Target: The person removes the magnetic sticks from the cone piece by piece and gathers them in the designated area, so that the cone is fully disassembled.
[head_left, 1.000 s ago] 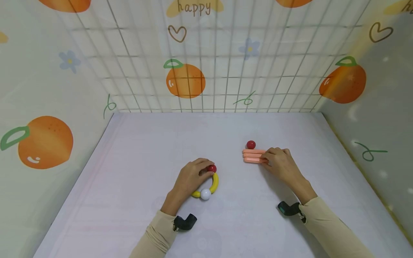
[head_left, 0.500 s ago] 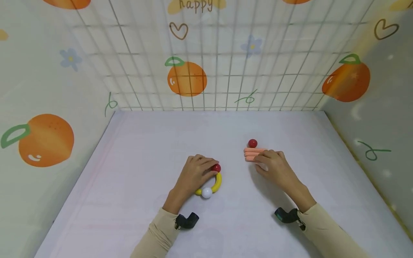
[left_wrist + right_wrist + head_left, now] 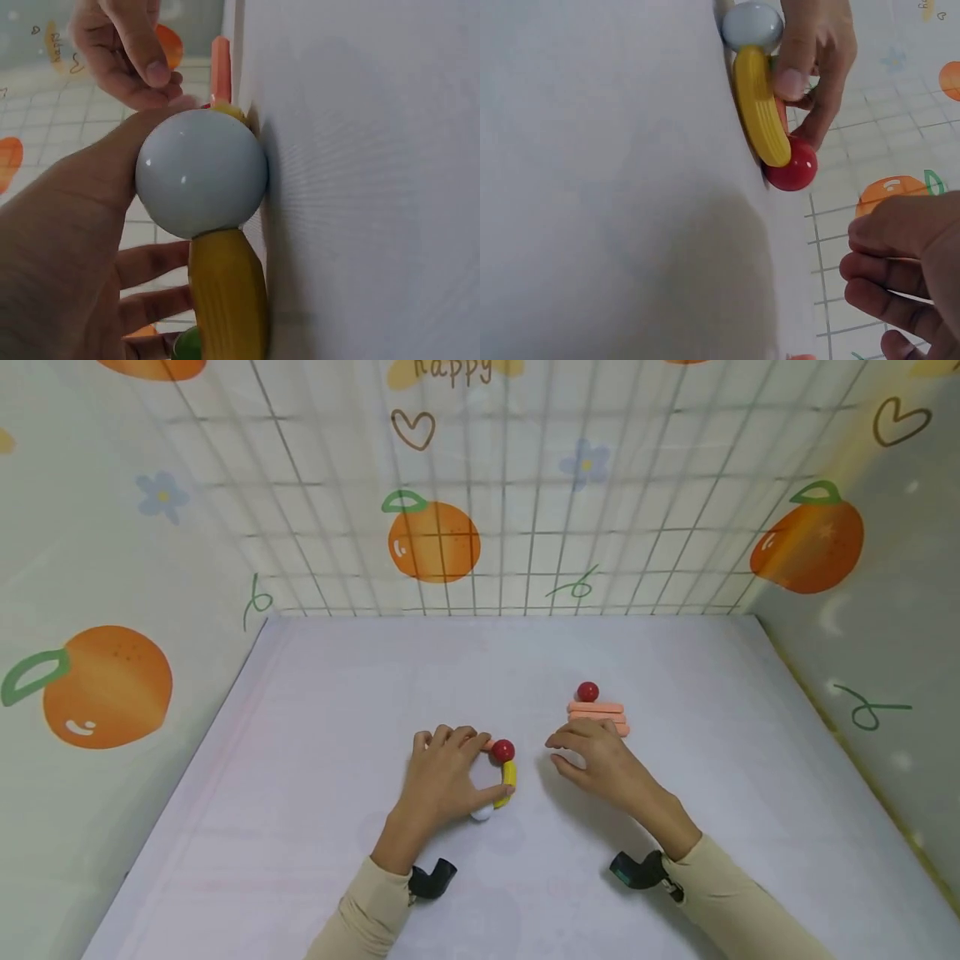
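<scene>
My left hand (image 3: 442,781) spreads over a ring of toy balls and rods lying on the table. Its thumb touches a yellow curved rod (image 3: 756,105), and its index finger reaches a salmon straight rod (image 3: 488,745) beside a red ball (image 3: 503,750). A white ball (image 3: 201,174) joins the yellow rod to another yellow curved rod (image 3: 227,296), with a green ball (image 3: 187,343) partly visible beyond. The head view hides most of the ring under that hand. Fingers loosely bent and thumb apart, my right hand (image 3: 607,768) holds nothing, to the right of the ring.
Three salmon rods (image 3: 596,707) lie side by side at the right, partly covered by my right hand in the head view. Another red ball (image 3: 588,692) sits just behind them. A printed curtain (image 3: 517,527) stands behind the white table (image 3: 337,677).
My right hand has left the salmon rods and moved left towards the ring. My left hand has let go of the red ball and spread, its thumb shifting down to the yellow rod.
</scene>
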Action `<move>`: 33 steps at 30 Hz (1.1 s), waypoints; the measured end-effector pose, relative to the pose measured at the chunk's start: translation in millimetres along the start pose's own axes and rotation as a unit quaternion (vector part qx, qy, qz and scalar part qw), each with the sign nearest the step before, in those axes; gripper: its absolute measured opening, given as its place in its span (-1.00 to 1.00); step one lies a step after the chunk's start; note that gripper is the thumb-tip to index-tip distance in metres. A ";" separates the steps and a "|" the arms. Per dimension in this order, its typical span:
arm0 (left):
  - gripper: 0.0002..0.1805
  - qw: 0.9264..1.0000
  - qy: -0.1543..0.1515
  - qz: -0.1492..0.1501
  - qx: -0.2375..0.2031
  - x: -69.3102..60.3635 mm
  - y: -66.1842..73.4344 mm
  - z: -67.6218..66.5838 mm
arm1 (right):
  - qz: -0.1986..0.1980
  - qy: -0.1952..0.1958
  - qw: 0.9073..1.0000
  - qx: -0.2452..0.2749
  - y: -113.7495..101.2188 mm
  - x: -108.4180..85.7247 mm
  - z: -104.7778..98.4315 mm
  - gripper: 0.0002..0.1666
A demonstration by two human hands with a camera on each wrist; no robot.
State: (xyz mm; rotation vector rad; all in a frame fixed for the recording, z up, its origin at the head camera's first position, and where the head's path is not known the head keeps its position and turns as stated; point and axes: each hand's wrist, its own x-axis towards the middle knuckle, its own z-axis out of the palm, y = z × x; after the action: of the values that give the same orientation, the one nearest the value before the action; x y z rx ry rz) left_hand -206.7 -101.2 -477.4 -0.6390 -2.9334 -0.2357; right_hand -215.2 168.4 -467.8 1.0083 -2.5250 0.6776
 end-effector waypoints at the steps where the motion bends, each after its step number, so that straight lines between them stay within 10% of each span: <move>1: -0.08 1.000 -0.003 0.008 -0.001 -0.3 0.1 0.5 | -0.002 -0.001 1.000 0.002 -1.0 0.4 1.5 -0.76; 13: -0.33 0.989 0.054 0.082 -0.113 3.5 -14.3 0.6 | 0.023 -0.023 0.999 0.035 -12.2 9.7 11.3 -0.70; 17: -0.36 0.990 0.070 0.067 -0.104 2.9 -13.6 -0.8 | 0.040 -0.041 0.997 0.050 -15.4 15.4 13.5 -0.66; 25: -0.22 0.998 0.004 0.052 -0.031 1.4 -13.6 6.0 | 0.042 -0.066 0.996 0.052 -14.7 22.1 22.5 -0.65; 33: -0.32 0.995 0.039 0.083 -0.048 2.7 -12.6 7.1 | 0.057 -0.119 0.988 0.075 -10.3 23.7 29.0 -0.60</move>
State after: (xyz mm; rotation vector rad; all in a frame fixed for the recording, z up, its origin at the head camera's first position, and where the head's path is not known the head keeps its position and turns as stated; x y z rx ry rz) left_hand -215.2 -110.2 -485.4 -0.8613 -2.7895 -0.3772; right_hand -228.1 133.1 -477.6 1.0576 -2.7918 0.8348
